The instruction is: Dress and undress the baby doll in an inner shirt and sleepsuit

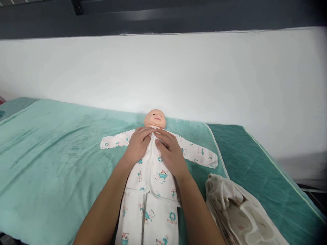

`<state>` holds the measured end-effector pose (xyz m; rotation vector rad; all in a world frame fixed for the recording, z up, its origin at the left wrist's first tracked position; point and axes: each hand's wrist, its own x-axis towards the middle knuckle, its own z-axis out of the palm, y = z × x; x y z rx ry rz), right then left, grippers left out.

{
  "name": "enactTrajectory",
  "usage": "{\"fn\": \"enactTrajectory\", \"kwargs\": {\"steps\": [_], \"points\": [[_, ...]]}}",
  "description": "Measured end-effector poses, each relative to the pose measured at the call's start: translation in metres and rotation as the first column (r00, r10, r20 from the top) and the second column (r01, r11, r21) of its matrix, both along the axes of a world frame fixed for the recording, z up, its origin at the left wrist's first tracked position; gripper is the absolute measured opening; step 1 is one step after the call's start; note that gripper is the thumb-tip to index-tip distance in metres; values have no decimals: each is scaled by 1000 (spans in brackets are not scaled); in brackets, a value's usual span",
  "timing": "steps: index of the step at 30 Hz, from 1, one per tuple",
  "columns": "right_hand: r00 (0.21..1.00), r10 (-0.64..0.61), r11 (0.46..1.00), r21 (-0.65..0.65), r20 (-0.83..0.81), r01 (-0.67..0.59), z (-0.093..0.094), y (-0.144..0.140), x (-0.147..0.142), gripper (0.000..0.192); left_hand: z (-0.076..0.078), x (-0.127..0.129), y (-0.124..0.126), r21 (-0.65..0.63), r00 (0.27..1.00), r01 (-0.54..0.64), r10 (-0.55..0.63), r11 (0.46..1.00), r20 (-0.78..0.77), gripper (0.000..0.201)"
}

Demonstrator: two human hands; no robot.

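white teal-printed baby suit (153, 177), teal blanket (51, 153)
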<state>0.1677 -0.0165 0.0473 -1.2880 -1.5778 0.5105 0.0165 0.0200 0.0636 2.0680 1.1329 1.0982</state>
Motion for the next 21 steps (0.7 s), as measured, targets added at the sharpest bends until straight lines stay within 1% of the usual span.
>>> {"fn": "enactTrajectory", "kwargs": {"steps": [4,6,10,14,18,21], "points": [[988,-30,999,-26,-149,26,-3,0,-2,21,-3,1,1,26,1000,-10,10,1000,-1,38],[982,-39,998,-51,-186,30,-2,-1,-3,23,-3,0,2,22,1000,-9,9,1000,13,38],[970,-100,992,-93,-221,82,2,-5,-5,28,-1,-2,1,-14,999,1,-1,1000,42,37],[973,-124,990,-86,-195,109,4,-6,-5,28,0,-2,0,-66,998,-29,33,997,60,36],[992,-83,996,-35,-93,80,1,-4,-3,29,0,1,-1,-94,995,-62,68,994,71,31],[999,-48,999,-14,-15,48,2,-3,-1,32,0,2,0,-80,994,-73,79,994,72,26]]}}
